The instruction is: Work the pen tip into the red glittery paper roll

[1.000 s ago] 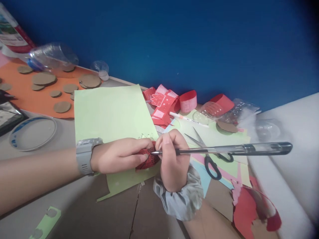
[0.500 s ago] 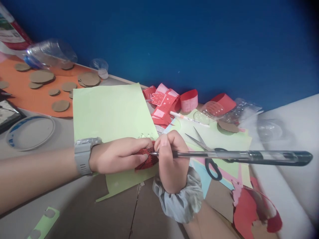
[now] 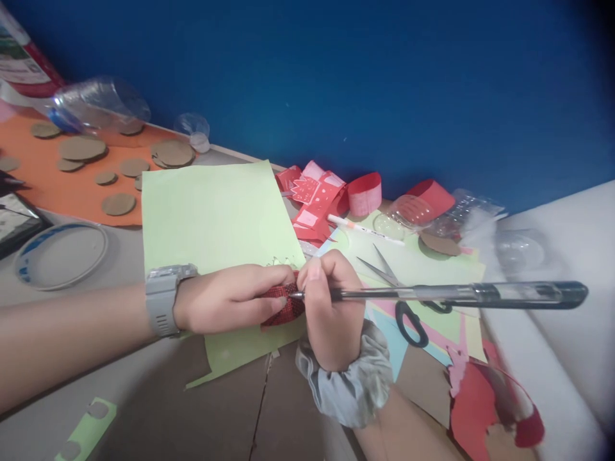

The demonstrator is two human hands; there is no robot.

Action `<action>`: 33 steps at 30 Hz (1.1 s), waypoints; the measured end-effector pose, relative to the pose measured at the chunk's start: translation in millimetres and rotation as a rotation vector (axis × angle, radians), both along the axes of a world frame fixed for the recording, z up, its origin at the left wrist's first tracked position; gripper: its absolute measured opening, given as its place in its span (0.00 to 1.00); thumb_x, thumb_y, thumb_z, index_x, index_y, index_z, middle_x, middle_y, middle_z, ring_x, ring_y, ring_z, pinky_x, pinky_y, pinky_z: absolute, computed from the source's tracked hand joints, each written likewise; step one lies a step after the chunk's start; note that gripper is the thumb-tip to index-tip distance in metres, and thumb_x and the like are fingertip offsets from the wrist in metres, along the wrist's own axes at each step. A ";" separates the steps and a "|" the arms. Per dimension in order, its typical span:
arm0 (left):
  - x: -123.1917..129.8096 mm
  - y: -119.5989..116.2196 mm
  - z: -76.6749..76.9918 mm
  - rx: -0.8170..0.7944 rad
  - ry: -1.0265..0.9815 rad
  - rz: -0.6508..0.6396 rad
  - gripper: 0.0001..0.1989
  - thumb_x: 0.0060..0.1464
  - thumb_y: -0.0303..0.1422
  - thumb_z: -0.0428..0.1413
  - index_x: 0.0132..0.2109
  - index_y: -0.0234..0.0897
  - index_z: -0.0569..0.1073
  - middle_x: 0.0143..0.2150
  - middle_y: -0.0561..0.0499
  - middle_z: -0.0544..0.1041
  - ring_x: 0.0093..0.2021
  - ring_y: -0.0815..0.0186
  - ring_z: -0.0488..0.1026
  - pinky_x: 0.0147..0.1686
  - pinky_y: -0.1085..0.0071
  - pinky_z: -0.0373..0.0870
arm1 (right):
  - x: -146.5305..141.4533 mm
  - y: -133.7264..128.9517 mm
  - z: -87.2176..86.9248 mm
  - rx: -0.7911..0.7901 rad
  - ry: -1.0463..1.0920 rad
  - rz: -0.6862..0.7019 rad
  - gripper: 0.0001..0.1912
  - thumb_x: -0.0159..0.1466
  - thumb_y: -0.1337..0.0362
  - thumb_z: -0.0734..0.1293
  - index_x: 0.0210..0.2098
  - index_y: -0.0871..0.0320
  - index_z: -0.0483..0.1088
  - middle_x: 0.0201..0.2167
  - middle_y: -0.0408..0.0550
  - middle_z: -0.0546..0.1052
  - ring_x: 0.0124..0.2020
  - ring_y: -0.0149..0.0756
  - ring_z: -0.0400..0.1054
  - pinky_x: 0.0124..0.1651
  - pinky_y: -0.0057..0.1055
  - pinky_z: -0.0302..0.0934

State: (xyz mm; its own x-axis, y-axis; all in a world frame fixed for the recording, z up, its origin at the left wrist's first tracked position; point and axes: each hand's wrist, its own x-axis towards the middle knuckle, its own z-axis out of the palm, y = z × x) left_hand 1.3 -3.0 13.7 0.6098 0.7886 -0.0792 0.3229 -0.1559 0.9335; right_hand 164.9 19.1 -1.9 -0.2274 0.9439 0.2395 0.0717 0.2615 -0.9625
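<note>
My right hand (image 3: 334, 307) is closed round a clear-barrelled ballpoint pen (image 3: 446, 293), with a grey scrunchie (image 3: 350, 384) at its wrist. The pen's tip rests at a small red piece (image 3: 281, 308) covered in a black grid-like pattern. My left hand (image 3: 233, 299), below a grey watch, grips that piece between thumb and fingers, hiding part of it. Beneath both hands lies a light green sheet of paper (image 3: 216, 211); some dark scribbled marks show near my left fingers. Scissors (image 3: 410, 320) with black handles lie just right of my right hand.
Cardboard discs (image 3: 81, 148) lie on orange paper at the left, near a plastic bottle (image 3: 103, 105) and a tape roll (image 3: 22, 272). Red paper pieces (image 3: 321, 198) and a white marker (image 3: 365, 229) sit by the blue wall. Red cut paper (image 3: 473, 400) lies lower right.
The pen's far end has swung slightly left and up, and its tip has shifted a little. My hands stay in nearly the same place on the red piece.
</note>
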 end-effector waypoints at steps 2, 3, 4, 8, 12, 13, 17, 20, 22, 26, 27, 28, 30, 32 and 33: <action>-0.3 -0.3 -0.6 0.003 -0.008 -0.003 0.06 0.63 0.31 0.45 0.36 0.37 0.59 0.31 0.54 0.65 0.31 0.67 0.61 0.33 0.72 0.62 | -0.1 -0.1 0.1 0.006 -0.005 0.002 0.15 0.63 0.68 0.59 0.21 0.55 0.53 0.18 0.37 0.57 0.20 0.27 0.54 0.24 0.27 0.51; -0.4 -0.3 -0.9 0.000 -0.014 -0.005 0.06 0.63 0.31 0.45 0.36 0.37 0.59 0.31 0.54 0.66 0.31 0.67 0.61 0.33 0.73 0.63 | -0.1 -0.1 0.1 0.012 -0.002 0.001 0.15 0.64 0.68 0.59 0.21 0.55 0.53 0.18 0.37 0.57 0.21 0.27 0.54 0.25 0.27 0.51; -0.5 -0.4 -1.1 -0.004 -0.018 -0.006 0.06 0.63 0.31 0.45 0.36 0.37 0.59 0.32 0.54 0.66 0.31 0.67 0.62 0.33 0.73 0.63 | -0.1 0.0 -0.1 0.016 0.002 -0.002 0.15 0.64 0.68 0.59 0.21 0.55 0.54 0.18 0.37 0.57 0.21 0.27 0.54 0.25 0.27 0.52; -0.5 0.0 -1.0 0.004 -0.022 -0.004 0.05 0.63 0.30 0.44 0.36 0.37 0.60 0.32 0.54 0.65 0.31 0.68 0.62 0.33 0.73 0.62 | 0.0 0.2 -0.9 0.012 0.026 0.008 0.15 0.64 0.69 0.59 0.22 0.55 0.54 0.19 0.37 0.57 0.21 0.27 0.54 0.25 0.27 0.52; -0.5 1.2 -0.2 0.009 -0.022 -0.027 0.06 0.64 0.30 0.44 0.36 0.37 0.59 0.31 0.54 0.65 0.31 0.67 0.62 0.33 0.73 0.62 | 0.4 0.0 -0.8 0.021 0.024 0.004 0.15 0.64 0.69 0.59 0.22 0.55 0.54 0.19 0.37 0.58 0.21 0.27 0.54 0.26 0.27 0.52; -0.6 1.5 0.0 0.011 -0.021 -0.031 0.06 0.64 0.31 0.44 0.36 0.37 0.59 0.31 0.54 0.65 0.31 0.67 0.62 0.33 0.73 0.63 | 0.5 0.0 -0.9 0.023 0.020 -0.001 0.15 0.64 0.69 0.59 0.22 0.55 0.55 0.19 0.37 0.58 0.22 0.27 0.55 0.26 0.27 0.53; -0.9 1.4 0.7 0.010 -0.010 -0.026 0.06 0.64 0.30 0.44 0.36 0.37 0.59 0.32 0.54 0.65 0.31 0.67 0.61 0.33 0.73 0.63 | 1.1 0.0 -1.8 0.000 0.019 0.013 0.15 0.65 0.68 0.59 0.22 0.55 0.55 0.19 0.37 0.58 0.22 0.27 0.55 0.26 0.27 0.52; -0.7 1.0 0.8 -0.005 -0.010 -0.022 0.06 0.64 0.31 0.44 0.36 0.37 0.59 0.32 0.53 0.66 0.31 0.67 0.62 0.33 0.73 0.63 | 1.1 0.4 -2.3 0.004 0.023 0.011 0.15 0.65 0.68 0.59 0.22 0.55 0.55 0.19 0.37 0.57 0.22 0.27 0.55 0.26 0.27 0.52; -0.3 0.8 0.9 -0.006 -0.012 -0.021 0.07 0.64 0.31 0.44 0.35 0.37 0.59 0.32 0.53 0.66 0.31 0.67 0.62 0.33 0.72 0.63 | 0.9 0.7 -2.1 0.014 0.023 0.000 0.15 0.65 0.69 0.58 0.22 0.55 0.55 0.19 0.37 0.57 0.22 0.27 0.55 0.26 0.27 0.52; 0.4 1.0 1.1 0.001 -0.003 -0.012 0.06 0.63 0.30 0.44 0.35 0.37 0.59 0.31 0.54 0.66 0.30 0.68 0.62 0.33 0.73 0.63 | 0.5 0.6 -1.3 -0.004 0.020 0.012 0.16 0.65 0.68 0.59 0.21 0.55 0.54 0.18 0.36 0.56 0.21 0.26 0.53 0.25 0.27 0.51; 0.3 1.0 1.1 0.000 -0.001 -0.012 0.06 0.63 0.30 0.44 0.35 0.37 0.59 0.31 0.54 0.65 0.30 0.68 0.62 0.33 0.73 0.62 | 0.5 0.5 -1.2 -0.005 0.021 0.011 0.16 0.65 0.68 0.60 0.21 0.55 0.54 0.18 0.36 0.56 0.21 0.26 0.53 0.25 0.27 0.50; 0.2 1.1 1.1 -0.003 0.000 -0.014 0.06 0.63 0.30 0.44 0.35 0.37 0.59 0.31 0.54 0.66 0.30 0.68 0.62 0.33 0.74 0.62 | 0.6 0.3 -1.1 -0.002 0.023 0.006 0.16 0.65 0.68 0.60 0.21 0.55 0.55 0.18 0.36 0.56 0.21 0.26 0.53 0.25 0.26 0.51; -0.2 1.1 1.2 -0.006 0.002 -0.019 0.06 0.63 0.30 0.44 0.36 0.37 0.59 0.31 0.54 0.66 0.31 0.67 0.62 0.34 0.74 0.63 | 0.8 0.1 -1.0 0.008 0.025 -0.006 0.16 0.65 0.69 0.59 0.21 0.56 0.55 0.18 0.36 0.56 0.21 0.26 0.53 0.25 0.26 0.51; -0.6 1.1 1.2 -0.003 0.002 -0.014 0.05 0.63 0.30 0.44 0.36 0.37 0.59 0.31 0.54 0.65 0.31 0.67 0.62 0.34 0.74 0.63 | 1.0 0.2 -1.2 0.010 0.022 -0.005 0.16 0.65 0.69 0.59 0.21 0.56 0.55 0.19 0.36 0.57 0.22 0.26 0.53 0.25 0.26 0.51; -0.7 1.1 1.2 -0.001 0.000 -0.013 0.05 0.63 0.30 0.44 0.36 0.37 0.59 0.31 0.54 0.65 0.31 0.67 0.62 0.34 0.74 0.63 | 1.1 0.3 -1.3 0.009 0.020 0.001 0.16 0.65 0.69 0.59 0.21 0.56 0.55 0.18 0.36 0.57 0.21 0.26 0.53 0.25 0.26 0.51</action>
State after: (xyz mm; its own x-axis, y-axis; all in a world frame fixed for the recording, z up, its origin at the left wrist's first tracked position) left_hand 0.6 -1.9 14.9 0.6198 0.7806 -0.0799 0.3205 -0.1589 0.9338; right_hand 166.0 19.5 -3.2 -0.2233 0.9416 0.2522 0.0523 0.2699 -0.9615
